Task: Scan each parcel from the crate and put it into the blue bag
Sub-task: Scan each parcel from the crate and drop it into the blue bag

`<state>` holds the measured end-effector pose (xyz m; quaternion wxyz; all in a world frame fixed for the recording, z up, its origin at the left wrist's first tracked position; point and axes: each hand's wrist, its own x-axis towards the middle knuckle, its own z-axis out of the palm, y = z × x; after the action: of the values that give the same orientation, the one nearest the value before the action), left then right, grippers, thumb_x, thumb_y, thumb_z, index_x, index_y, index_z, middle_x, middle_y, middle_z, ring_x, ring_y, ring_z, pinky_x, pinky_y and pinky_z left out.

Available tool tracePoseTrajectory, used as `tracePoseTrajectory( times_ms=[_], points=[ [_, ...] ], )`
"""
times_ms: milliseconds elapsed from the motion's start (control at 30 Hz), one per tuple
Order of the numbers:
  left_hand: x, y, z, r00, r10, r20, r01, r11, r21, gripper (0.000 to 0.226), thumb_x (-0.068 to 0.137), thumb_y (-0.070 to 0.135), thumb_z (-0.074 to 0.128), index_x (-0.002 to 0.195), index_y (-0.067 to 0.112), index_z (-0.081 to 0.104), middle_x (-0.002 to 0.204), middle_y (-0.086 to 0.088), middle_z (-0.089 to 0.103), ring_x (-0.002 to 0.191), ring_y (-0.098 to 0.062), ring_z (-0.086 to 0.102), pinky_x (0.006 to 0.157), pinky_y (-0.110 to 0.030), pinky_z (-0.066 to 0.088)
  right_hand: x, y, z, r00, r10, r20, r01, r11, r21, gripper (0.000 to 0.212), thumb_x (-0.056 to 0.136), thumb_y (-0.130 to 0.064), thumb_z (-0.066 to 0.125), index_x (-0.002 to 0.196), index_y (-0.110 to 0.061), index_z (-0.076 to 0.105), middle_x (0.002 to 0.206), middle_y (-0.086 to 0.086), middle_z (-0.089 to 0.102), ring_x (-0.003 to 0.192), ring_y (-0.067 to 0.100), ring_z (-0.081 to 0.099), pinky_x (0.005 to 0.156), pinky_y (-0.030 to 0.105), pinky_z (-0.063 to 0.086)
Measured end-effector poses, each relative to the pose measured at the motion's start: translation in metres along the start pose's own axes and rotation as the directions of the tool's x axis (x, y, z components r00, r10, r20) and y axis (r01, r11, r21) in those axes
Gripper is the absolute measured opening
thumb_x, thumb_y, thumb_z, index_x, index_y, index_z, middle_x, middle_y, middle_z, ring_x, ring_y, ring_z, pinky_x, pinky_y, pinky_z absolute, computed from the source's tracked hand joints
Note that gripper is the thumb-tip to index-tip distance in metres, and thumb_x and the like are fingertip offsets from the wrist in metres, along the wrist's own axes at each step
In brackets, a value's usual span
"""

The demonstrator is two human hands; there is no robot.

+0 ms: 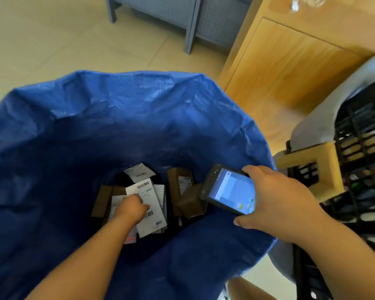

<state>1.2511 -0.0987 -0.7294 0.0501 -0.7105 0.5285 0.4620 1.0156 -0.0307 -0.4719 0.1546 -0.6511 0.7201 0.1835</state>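
Note:
The big blue bag [117, 118] stands wide open below me and fills most of the view. Several parcels lie at its bottom: brown boxes [189, 201] and white labelled envelopes. My left hand [131, 207] reaches deep into the bag and grips a white parcel with barcodes [153, 202] that rests on the pile. My right hand [275, 198] hovers over the bag's right rim and holds a dark handheld scanner [230, 190] with its screen lit. The black lattice crate [359, 169] stands at the right edge, with light parcels showing through its wall.
A wooden cabinet [290, 68] rises behind the bag at the right. A grey-blue metal rack [182, 20] stands on the tiled floor [41, 40] at the back. A grey cloth [325, 118] drapes over the crate's top. A tan block [312, 165] sits against the crate.

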Motion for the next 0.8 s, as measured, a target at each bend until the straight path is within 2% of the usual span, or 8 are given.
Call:
tracePoseTrajectory(
  times_ms=[67, 233, 400, 500, 600, 800],
  points=[
    [-0.021, 0.01, -0.009, 0.998, 0.062, -0.023, -0.061, 0.997, 0.037, 0.034, 0.092, 0.029, 0.061, 0.119, 0.008, 0.057, 0.121, -0.013, 0.06, 0.104, -0.027, 0.059, 0.083, -0.03, 0.05, -0.018, 0.006, -0.008, 1.0, 0.009, -0.029, -0.009, 1.0, 0.009, 0.079, 0.062, -0.061, 0.073, 0.124, -0.029, 0.036, 0.118, -0.011, 0.049, 0.105, 0.017, 0.053, 0.078, 0.032, 0.045],
    [-0.087, 0.035, -0.032, 0.976, 0.213, -0.047, -0.203, 0.965, 0.164, 0.039, 0.093, 0.035, 0.057, 0.125, 0.013, 0.054, 0.125, -0.008, 0.058, 0.105, -0.022, 0.058, 0.08, -0.025, 0.048, -0.072, 0.025, -0.024, 0.996, 0.049, -0.071, -0.047, 0.998, 0.03, 0.075, 0.06, -0.058, 0.073, 0.12, -0.026, 0.041, 0.109, -0.009, 0.052, 0.096, 0.017, 0.055, 0.074, 0.034, 0.049],
    [-0.167, 0.061, -0.045, 0.932, 0.357, -0.069, -0.32, 0.895, 0.31, 0.03, 0.095, 0.037, 0.052, 0.117, 0.017, 0.058, 0.115, -0.006, 0.062, 0.088, -0.016, 0.054, 0.073, -0.026, 0.048, -0.135, 0.049, -0.029, 0.99, 0.076, -0.121, -0.071, 0.996, 0.048, 0.074, 0.06, -0.058, 0.073, 0.121, -0.026, 0.044, 0.107, -0.008, 0.052, 0.093, 0.017, 0.056, 0.07, 0.032, 0.048],
    [-0.215, 0.079, -0.046, 0.896, 0.431, -0.104, -0.389, 0.877, 0.282, 0.02, 0.092, 0.04, 0.055, 0.104, 0.024, 0.059, 0.103, -0.002, 0.065, 0.086, -0.019, 0.065, 0.077, -0.033, 0.056, -0.176, 0.065, -0.033, 0.982, 0.1, -0.161, -0.086, 0.992, 0.094, 0.078, 0.063, -0.058, 0.074, 0.125, -0.026, 0.041, 0.112, -0.007, 0.051, 0.096, 0.018, 0.056, 0.075, 0.033, 0.05],
    [-0.261, 0.101, -0.04, 0.846, 0.52, -0.117, -0.483, 0.841, 0.246, 0.015, 0.089, 0.045, 0.059, 0.097, 0.033, 0.057, 0.099, 0.006, 0.064, 0.088, -0.016, 0.065, 0.08, -0.037, 0.056, -0.216, 0.087, -0.034, 0.969, 0.144, -0.202, -0.118, 0.984, 0.137, 0.082, 0.064, -0.06, 0.074, 0.129, -0.025, 0.039, 0.12, -0.005, 0.05, 0.103, 0.02, 0.055, 0.082, 0.035, 0.051],
    [-0.331, 0.163, -0.001, 0.721, 0.681, -0.132, -0.655, 0.731, 0.191, 0.016, 0.089, 0.04, 0.062, 0.098, 0.027, 0.061, 0.092, 0.013, 0.065, 0.09, -0.008, 0.062, 0.081, -0.027, 0.05, -0.284, 0.149, -0.022, 0.913, 0.28, -0.296, -0.217, 0.949, 0.229, 0.087, 0.065, -0.064, 0.073, 0.134, -0.028, 0.034, 0.124, -0.007, 0.049, 0.104, 0.018, 0.055, 0.082, 0.032, 0.051]
  ],
)
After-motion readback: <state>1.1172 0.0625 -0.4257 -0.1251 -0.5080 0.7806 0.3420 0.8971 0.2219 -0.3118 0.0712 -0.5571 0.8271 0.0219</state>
